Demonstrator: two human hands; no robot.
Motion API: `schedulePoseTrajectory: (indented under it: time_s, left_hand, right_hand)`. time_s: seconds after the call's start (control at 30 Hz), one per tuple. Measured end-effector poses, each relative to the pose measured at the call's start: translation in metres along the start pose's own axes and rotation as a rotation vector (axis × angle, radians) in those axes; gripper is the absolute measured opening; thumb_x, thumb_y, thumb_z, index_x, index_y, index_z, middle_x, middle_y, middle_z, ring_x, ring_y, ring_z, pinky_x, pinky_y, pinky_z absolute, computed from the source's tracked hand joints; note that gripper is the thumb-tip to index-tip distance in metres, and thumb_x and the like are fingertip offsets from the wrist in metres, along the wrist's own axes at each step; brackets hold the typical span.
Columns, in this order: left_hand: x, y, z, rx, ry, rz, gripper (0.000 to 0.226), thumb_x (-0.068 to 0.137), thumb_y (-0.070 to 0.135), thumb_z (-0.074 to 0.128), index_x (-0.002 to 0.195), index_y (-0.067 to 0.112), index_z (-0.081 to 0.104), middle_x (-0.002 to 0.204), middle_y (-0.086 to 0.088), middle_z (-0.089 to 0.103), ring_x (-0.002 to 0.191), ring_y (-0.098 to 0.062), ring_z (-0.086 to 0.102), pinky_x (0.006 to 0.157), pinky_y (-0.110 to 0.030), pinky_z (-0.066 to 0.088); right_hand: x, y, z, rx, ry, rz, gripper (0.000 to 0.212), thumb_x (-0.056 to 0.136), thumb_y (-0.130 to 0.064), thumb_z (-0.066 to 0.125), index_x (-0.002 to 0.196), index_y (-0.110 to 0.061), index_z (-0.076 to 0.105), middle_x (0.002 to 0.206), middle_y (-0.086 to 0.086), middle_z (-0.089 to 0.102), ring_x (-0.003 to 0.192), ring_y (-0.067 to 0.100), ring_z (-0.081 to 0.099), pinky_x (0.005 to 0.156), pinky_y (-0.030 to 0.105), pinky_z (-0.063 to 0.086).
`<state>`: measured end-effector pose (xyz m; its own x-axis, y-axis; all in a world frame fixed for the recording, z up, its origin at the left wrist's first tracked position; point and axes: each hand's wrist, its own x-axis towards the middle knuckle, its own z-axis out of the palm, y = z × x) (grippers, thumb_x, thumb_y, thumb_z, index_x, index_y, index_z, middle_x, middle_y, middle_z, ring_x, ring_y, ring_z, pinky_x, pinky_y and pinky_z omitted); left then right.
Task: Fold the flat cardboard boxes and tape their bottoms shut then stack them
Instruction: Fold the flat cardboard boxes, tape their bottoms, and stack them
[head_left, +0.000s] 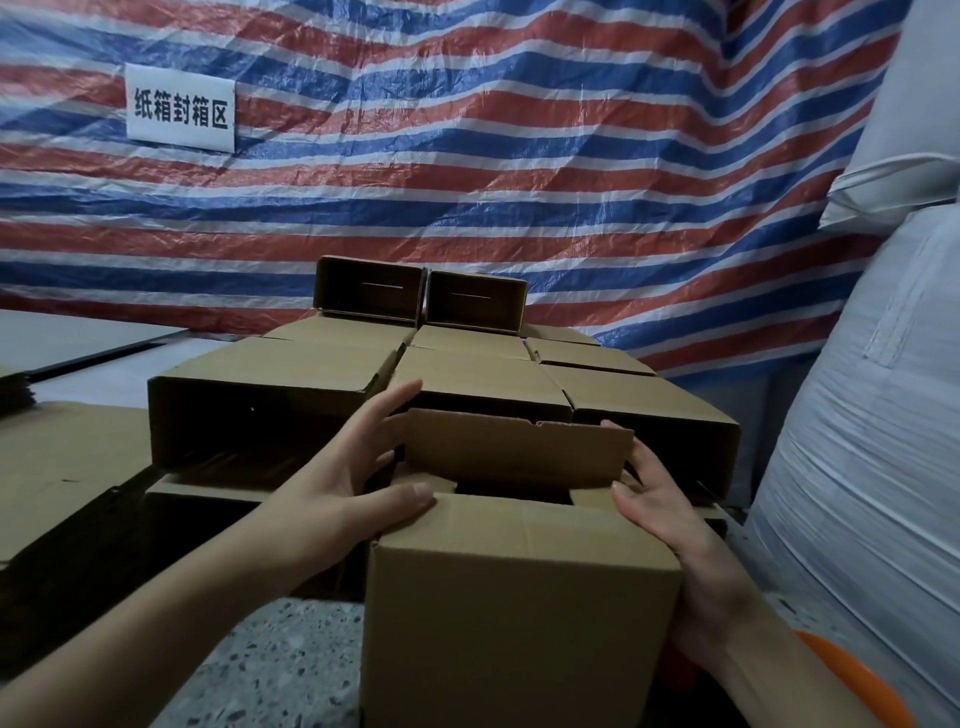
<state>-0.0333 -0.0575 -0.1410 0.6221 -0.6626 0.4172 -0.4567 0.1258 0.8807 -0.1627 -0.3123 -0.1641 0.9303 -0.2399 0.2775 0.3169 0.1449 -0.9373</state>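
1. Front and centre, I see the cardboard box standing upright, its top end not yet closed.
2. My left hand is on the box's left top edge, thumb lying over the near flap, fingers stretched straight toward the far flap; nothing pinched.
3. My right hand is on the right top edge, thumb over the rim, fingers out of sight behind the far flap, so I cannot tell whether it grips or just presses.
4. Far flap stands up, tilted a bit; side flaps look folded inward below it.
5. Behind the box, folded boxes lie on their sides in rows, two smaller ones stacked on top at the back.
6. Flat cardboard lies to the left.
7. Striped tarp hangs behind, with a white sign; wrapped white bundles sit to the right.
8. Speckled floor shows under my left arm.
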Motion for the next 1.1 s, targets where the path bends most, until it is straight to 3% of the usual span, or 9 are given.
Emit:
schedulePoseTrajectory:
  time_s: [0.07,0.17,0.27,0.37,0.57,0.67,0.73,0.87,1.1]
  left_hand:
    - [-0.001,0.001,-0.002,0.06,-0.039,0.02,0.055,0.072,0.038,0.074,0.121,0.058,0.057,0.12,0.022,0.063,0.12,-0.001,0.056,0.098,-0.03,0.047]
    - [-0.001,0.0,0.0,0.154,-0.046,0.059,0.015,0.086,0.034,0.069,0.098,0.04,0.076,0.114,0.016,0.066,0.116,0.003,0.057,0.09,-0.02,0.044]
    - [-0.001,-0.004,0.0,0.142,-0.039,0.099,0.02,0.081,0.025,0.063,0.089,0.026,0.08,0.109,0.005,0.07,0.111,-0.004,0.061,0.088,-0.013,0.046]
    - [-0.001,-0.003,-0.001,0.158,-0.054,0.119,0.015,0.089,0.025,0.066,0.088,0.026,0.081,0.108,0.004,0.07,0.108,-0.008,0.063,0.088,-0.013,0.046]
    - [-0.001,0.017,-0.007,0.5,-0.111,0.106,0.026,0.093,0.041,0.057,0.113,0.055,0.064,0.115,0.029,0.062,0.113,0.006,0.055,0.091,-0.027,0.05]
    - [-0.007,0.03,0.004,0.553,-0.214,0.134,0.039,0.086,0.061,0.047,0.125,0.064,0.047,0.124,0.041,0.052,0.116,0.017,0.048,0.085,-0.016,0.052]
    - [-0.01,0.031,0.017,0.628,-0.317,0.156,0.048,0.082,0.075,0.041,0.129,0.066,0.04,0.131,0.047,0.041,0.125,0.022,0.034,0.095,-0.013,0.042]
    - [-0.011,0.029,0.03,0.77,-0.283,0.203,0.051,0.076,0.075,0.045,0.125,0.063,0.046,0.132,0.053,0.031,0.13,0.021,0.022,0.11,-0.022,0.031]
    - [-0.011,0.028,0.031,0.738,-0.246,0.206,0.046,0.074,0.077,0.047,0.118,0.065,0.048,0.131,0.051,0.035,0.129,0.019,0.026,0.109,-0.024,0.034]
  right_hand:
    - [-0.003,0.0,0.003,0.034,0.053,-0.007,0.03,0.088,-0.024,0.062,0.115,-0.027,0.072,0.126,0.014,0.065,0.097,0.028,0.071,0.074,0.037,0.06]
    - [-0.006,0.0,0.008,0.005,0.117,-0.025,0.018,0.082,-0.03,0.061,0.081,-0.018,0.075,0.122,0.005,0.07,0.097,0.022,0.072,0.076,0.034,0.06]
    - [-0.005,0.001,0.011,-0.011,0.142,-0.021,0.022,0.081,-0.033,0.06,0.069,-0.016,0.07,0.113,0.002,0.072,0.095,0.025,0.068,0.078,0.038,0.057]
    - [-0.003,0.001,0.011,-0.039,0.141,-0.018,0.02,0.078,-0.029,0.062,0.065,-0.015,0.066,0.112,0.004,0.072,0.097,0.028,0.065,0.078,0.04,0.055]
    - [-0.001,0.0,0.009,-0.12,0.11,-0.038,0.02,0.079,-0.029,0.06,0.063,-0.018,0.064,0.111,0.002,0.072,0.103,0.029,0.065,0.079,0.036,0.054]
    - [-0.002,-0.001,0.008,-0.178,0.116,-0.056,0.022,0.08,-0.031,0.059,0.063,-0.019,0.066,0.111,0.0,0.073,0.102,0.025,0.067,0.08,0.035,0.054]
    - [-0.001,-0.001,0.007,-0.195,0.122,-0.059,0.022,0.081,-0.031,0.059,0.065,-0.019,0.068,0.112,0.001,0.073,0.105,0.028,0.066,0.087,0.041,0.053]
    - [-0.003,-0.005,0.009,-0.216,0.149,-0.045,0.021,0.081,-0.031,0.061,0.066,-0.021,0.071,0.112,-0.001,0.073,0.109,0.029,0.064,0.091,0.044,0.053]
    - [-0.009,-0.01,0.014,-0.177,0.15,0.02,0.017,0.081,-0.036,0.064,0.077,-0.027,0.078,0.117,-0.005,0.073,0.112,0.027,0.065,0.092,0.041,0.054]
